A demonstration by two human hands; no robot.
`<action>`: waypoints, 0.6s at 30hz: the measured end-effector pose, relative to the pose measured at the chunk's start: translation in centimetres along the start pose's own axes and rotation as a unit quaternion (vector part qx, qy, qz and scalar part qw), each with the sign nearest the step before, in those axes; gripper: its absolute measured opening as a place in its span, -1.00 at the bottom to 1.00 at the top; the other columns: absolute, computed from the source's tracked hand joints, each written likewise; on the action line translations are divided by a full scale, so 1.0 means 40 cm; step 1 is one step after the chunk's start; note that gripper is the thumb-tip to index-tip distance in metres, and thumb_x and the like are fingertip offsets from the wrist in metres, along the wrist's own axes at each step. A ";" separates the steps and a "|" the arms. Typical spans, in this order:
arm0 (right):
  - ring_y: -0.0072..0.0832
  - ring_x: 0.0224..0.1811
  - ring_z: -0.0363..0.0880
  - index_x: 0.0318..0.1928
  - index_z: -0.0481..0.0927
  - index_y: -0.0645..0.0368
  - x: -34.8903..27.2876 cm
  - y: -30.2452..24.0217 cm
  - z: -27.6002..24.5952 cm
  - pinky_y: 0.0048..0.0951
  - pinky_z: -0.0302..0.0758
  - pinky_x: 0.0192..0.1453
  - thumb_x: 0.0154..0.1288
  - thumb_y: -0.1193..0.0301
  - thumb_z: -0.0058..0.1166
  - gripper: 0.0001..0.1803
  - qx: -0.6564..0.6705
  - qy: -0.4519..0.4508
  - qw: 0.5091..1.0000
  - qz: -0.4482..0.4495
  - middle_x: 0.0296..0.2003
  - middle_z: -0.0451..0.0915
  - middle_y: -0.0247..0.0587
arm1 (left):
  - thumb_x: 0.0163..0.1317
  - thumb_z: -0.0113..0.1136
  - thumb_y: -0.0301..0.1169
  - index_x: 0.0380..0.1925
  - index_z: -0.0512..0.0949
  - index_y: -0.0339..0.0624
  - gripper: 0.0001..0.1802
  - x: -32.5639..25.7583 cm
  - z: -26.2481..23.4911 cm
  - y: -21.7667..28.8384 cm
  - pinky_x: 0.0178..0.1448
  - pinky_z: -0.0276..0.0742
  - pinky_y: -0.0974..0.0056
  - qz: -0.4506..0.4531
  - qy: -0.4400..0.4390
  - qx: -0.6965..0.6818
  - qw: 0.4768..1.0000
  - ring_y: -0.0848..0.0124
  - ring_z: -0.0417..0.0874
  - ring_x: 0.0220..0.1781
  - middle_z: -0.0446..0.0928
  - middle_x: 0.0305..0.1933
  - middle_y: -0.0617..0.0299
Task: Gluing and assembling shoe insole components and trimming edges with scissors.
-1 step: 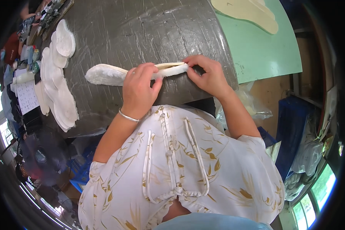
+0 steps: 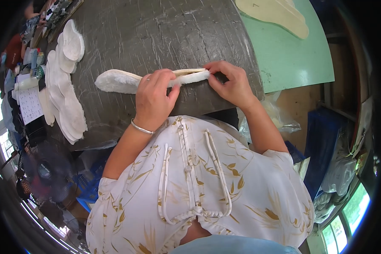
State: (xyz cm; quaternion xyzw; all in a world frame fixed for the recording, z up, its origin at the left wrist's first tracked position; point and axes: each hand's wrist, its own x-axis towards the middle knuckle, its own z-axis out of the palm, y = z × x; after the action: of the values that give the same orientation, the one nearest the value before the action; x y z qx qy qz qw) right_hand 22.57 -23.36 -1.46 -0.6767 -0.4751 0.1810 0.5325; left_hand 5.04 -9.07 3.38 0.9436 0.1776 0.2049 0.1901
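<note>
A fluffy white fleece insole (image 2: 116,81) with a thin cream layer along its far side lies lengthwise in front of me on the dark table (image 2: 156,38). My left hand (image 2: 153,93) is closed over its middle, thumb on the near side and fingers over the top. At the insole's right end, my right hand (image 2: 230,82) pinches the tip between thumb and forefinger. Between the two hands, the cream layer and the fleece stand slightly apart, leaving a narrow gap. The left palm hides the insole's middle.
Several white fleece insoles (image 2: 63,91) lie overlapping at the table's left side. Cream sole pieces (image 2: 279,17) rest on a green board (image 2: 296,63) at the far right. A fan (image 2: 44,169) stands lower left, and another person's arm (image 2: 30,12) shows top left.
</note>
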 end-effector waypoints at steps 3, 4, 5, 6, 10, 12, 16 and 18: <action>-0.32 -0.29 0.69 -0.31 0.58 0.26 0.000 -0.001 0.001 -0.42 0.59 -0.18 0.12 0.58 0.20 -0.89 0.004 -0.008 1.000 0.019 -0.25 0.69 -0.19 | 0.01 0.35 -0.52 -0.28 0.52 -0.18 -0.75 -0.004 -0.015 -0.006 -0.01 0.49 0.13 -0.022 -0.012 -0.021 0.999 0.10 0.63 -0.14 0.64 -0.17 0.14; -0.32 -0.29 0.69 -0.31 0.58 0.26 0.001 -0.002 0.000 -0.42 0.59 -0.18 0.12 0.58 0.20 -0.89 0.005 -0.010 1.000 0.018 -0.25 0.69 -0.19 | 0.01 0.34 -0.53 -0.28 0.53 -0.18 -0.75 -0.003 -0.019 -0.007 -0.01 0.50 0.13 -0.020 -0.017 -0.025 0.999 0.10 0.63 -0.15 0.64 -0.18 0.14; -0.32 -0.29 0.69 -0.31 0.58 0.26 0.002 -0.003 -0.001 -0.42 0.59 -0.17 0.12 0.58 0.21 -0.89 -0.003 -0.013 1.000 0.020 -0.26 0.69 -0.18 | 0.01 0.34 -0.54 -0.27 0.53 -0.19 -0.75 -0.003 -0.022 -0.009 -0.02 0.50 0.13 -0.018 -0.023 -0.028 0.999 0.10 0.63 -0.16 0.63 -0.18 0.13; -0.32 -0.29 0.68 -0.31 0.57 0.26 0.002 -0.003 -0.004 -0.42 0.58 -0.17 0.11 0.58 0.21 -0.89 -0.010 -0.016 1.000 0.021 -0.26 0.69 -0.18 | 0.01 0.34 -0.54 -0.27 0.53 -0.19 -0.75 -0.004 -0.024 -0.011 -0.02 0.50 0.13 -0.019 -0.021 -0.029 0.999 0.10 0.63 -0.16 0.63 -0.18 0.13; -0.21 -0.15 0.64 -0.08 0.59 0.20 0.025 -0.071 -0.014 -0.34 0.57 -0.07 0.06 0.53 0.27 -0.66 0.005 -0.006 1.000 -0.020 -0.11 0.64 -0.09 | 0.01 0.32 -0.56 -0.26 0.53 -0.19 -0.74 -0.009 -0.023 -0.023 0.00 0.50 0.12 -0.014 -0.013 -0.046 0.999 0.12 0.64 -0.17 0.64 -0.20 0.13; -0.22 -0.14 0.58 -0.06 0.61 0.14 0.040 -0.099 -0.004 -0.28 0.53 -0.05 -0.02 0.45 0.37 -0.57 -0.076 -0.012 0.987 -0.138 -0.14 0.61 -0.19 | 0.01 0.32 -0.57 -0.24 0.53 -0.19 -0.72 -0.011 -0.023 -0.023 0.00 0.50 0.12 -0.004 -0.019 -0.046 0.999 0.12 0.64 -0.17 0.63 -0.20 0.13; -0.33 -0.13 0.53 -0.20 0.66 0.09 0.057 -0.137 0.047 -0.27 0.42 0.05 0.01 0.44 0.33 -0.73 -0.167 -0.044 0.967 -0.188 -0.16 0.56 -0.32 | -0.01 0.35 -0.57 -0.21 0.53 -0.19 -0.68 -0.009 -0.034 -0.020 0.00 0.50 0.13 -0.016 -0.037 -0.051 0.998 0.12 0.64 -0.16 0.62 -0.19 0.12; -0.35 -0.11 0.52 -0.27 0.66 0.10 0.072 -0.131 0.063 -0.25 0.40 0.10 0.00 0.43 0.32 -0.78 -0.207 -0.051 0.953 -0.213 -0.17 0.55 -0.34 | -0.01 0.35 -0.56 -0.18 0.54 -0.19 -0.66 -0.012 -0.034 -0.020 0.00 0.51 0.14 -0.017 -0.037 -0.057 0.998 0.11 0.63 -0.12 0.62 -0.18 0.11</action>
State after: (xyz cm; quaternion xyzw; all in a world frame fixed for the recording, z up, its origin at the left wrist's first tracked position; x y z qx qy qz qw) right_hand 19.71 -19.69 3.06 -0.6448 -0.6619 -0.0049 0.3822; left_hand 3.81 -8.17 4.04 0.9349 0.1744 0.1763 0.2537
